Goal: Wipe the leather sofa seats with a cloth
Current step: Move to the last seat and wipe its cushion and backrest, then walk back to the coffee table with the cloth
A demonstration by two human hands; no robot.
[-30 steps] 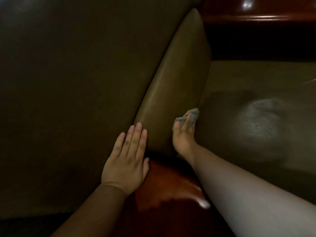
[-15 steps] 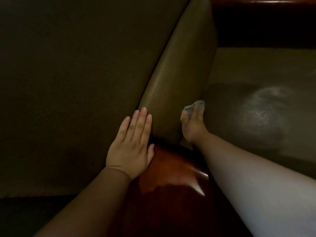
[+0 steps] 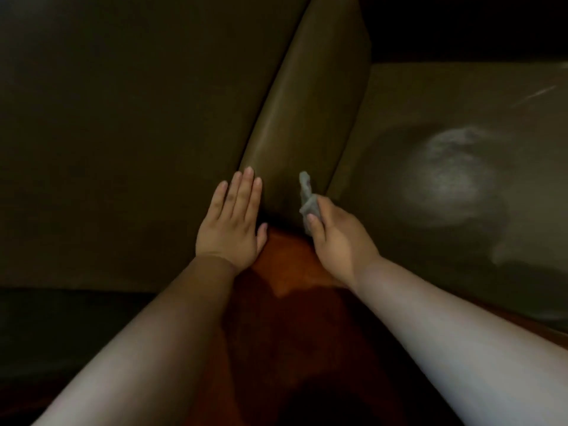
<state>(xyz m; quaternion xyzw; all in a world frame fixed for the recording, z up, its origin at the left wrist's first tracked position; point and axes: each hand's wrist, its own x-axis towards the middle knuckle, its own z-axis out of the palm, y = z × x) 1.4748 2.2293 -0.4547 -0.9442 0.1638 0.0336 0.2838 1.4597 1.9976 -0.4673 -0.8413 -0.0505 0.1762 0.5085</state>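
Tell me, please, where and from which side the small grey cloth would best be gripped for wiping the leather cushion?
Judging by its pose, the small grey cloth is best held at its bunched lower part, where the right hand pinches it now, coming from the right. Its loose tail stands free above the fingers, against the padded olive leather cushion, so a fuller, wadded grip would probably wipe better.

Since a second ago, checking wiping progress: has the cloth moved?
Yes. The cloth, held by the right hand, has pulled back down the leather divider toward the wooden end.
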